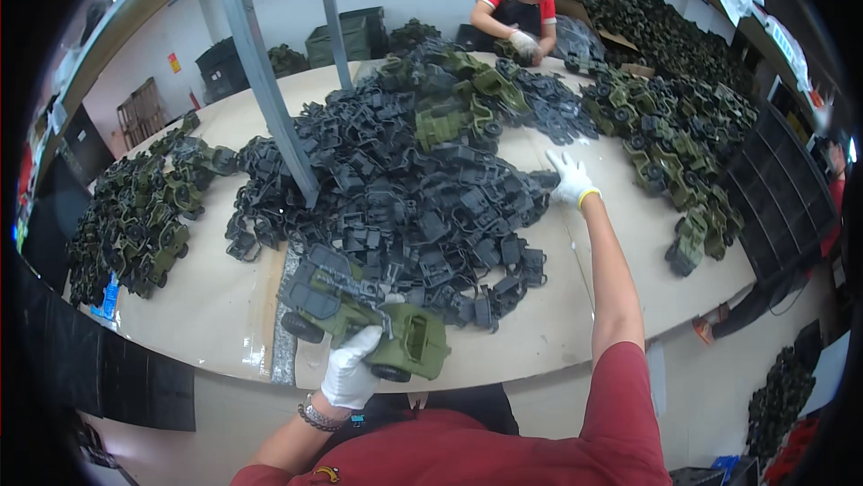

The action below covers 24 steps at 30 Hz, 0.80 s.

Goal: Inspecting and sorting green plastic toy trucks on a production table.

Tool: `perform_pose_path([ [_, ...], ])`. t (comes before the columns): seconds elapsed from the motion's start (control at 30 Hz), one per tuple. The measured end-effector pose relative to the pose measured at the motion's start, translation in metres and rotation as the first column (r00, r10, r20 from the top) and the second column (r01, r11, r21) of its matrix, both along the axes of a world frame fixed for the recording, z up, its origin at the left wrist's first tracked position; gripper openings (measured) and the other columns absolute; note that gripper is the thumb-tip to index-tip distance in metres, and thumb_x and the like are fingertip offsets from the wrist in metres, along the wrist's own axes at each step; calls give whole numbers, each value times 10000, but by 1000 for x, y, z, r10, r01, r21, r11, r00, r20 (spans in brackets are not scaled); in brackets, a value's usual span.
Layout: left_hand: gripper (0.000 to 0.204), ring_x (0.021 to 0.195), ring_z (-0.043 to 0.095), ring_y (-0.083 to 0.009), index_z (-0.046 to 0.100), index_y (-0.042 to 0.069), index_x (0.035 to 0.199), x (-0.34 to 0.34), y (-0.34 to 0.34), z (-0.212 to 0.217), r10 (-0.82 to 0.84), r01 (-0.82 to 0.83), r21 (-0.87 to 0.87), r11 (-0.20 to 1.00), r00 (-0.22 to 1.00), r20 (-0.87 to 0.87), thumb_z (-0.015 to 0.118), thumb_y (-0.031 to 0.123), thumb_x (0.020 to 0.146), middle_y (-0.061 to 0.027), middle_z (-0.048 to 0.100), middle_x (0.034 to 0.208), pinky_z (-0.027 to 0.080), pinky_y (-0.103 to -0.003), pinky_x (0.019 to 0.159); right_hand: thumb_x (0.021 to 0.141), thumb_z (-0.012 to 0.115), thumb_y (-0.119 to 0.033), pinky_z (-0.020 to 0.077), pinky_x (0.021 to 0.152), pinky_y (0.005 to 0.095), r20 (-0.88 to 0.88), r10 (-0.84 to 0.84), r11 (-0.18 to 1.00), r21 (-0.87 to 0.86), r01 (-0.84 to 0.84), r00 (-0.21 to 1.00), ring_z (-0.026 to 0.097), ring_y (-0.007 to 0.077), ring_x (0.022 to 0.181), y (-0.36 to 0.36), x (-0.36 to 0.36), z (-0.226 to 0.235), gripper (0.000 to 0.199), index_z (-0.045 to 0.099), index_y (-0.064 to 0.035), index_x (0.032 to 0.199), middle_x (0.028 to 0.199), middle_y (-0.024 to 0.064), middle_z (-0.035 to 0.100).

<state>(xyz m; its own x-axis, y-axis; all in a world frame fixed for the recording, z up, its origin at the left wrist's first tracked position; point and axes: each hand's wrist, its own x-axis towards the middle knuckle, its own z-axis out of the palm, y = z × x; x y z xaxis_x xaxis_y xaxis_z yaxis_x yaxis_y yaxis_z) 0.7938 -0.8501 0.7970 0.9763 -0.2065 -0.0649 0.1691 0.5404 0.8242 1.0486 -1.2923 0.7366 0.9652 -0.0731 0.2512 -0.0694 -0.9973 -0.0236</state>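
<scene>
My left hand [349, 373], in a white glove, is closed round the side of an olive-green toy military truck [415, 340] with black wheels. The truck is held above the table's near edge. Just beyond it spreads a big heap of dark grey plastic parts [387, 207]. My right arm reaches far forward over the table. At its end my white-gloved right hand [573, 180] has its fingers spread beside the heap's right edge, with nothing visible in it.
Green toy vehicles lie piled on the left [135, 216] and right [665, 126] of the table [503, 351]. A grey metal post [261, 72] rises from the heap. Across the table, a person in red [517, 14] handles parts. A black crate [778, 189] stands at the right edge.
</scene>
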Motion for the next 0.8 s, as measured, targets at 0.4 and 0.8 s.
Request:
perform_pose_path([
  [0.4, 674, 1239, 570, -287, 443, 7, 1419, -6, 18, -5, 49, -55, -64, 996, 995, -81, 693, 242, 838, -166, 606, 1305, 432, -443, 1097, 942, 650, -290, 530, 706, 353, 101, -17, 775, 630, -51, 995, 686, 230, 777, -36, -62, 2, 274, 738, -71, 1080, 908, 84, 748],
  [0.8, 675, 1242, 557, -287, 436, -5, 1419, -19, 13, -10, 21, -27, -125, 992, 999, -51, 678, 264, 849, -166, 590, 1307, 429, -443, 1097, 762, 843, -282, 563, 743, 352, -601, 195, 931, 362, 47, 775, 707, 212, 842, -23, -129, 58, 506, 708, -47, 1190, 957, 122, 749],
])
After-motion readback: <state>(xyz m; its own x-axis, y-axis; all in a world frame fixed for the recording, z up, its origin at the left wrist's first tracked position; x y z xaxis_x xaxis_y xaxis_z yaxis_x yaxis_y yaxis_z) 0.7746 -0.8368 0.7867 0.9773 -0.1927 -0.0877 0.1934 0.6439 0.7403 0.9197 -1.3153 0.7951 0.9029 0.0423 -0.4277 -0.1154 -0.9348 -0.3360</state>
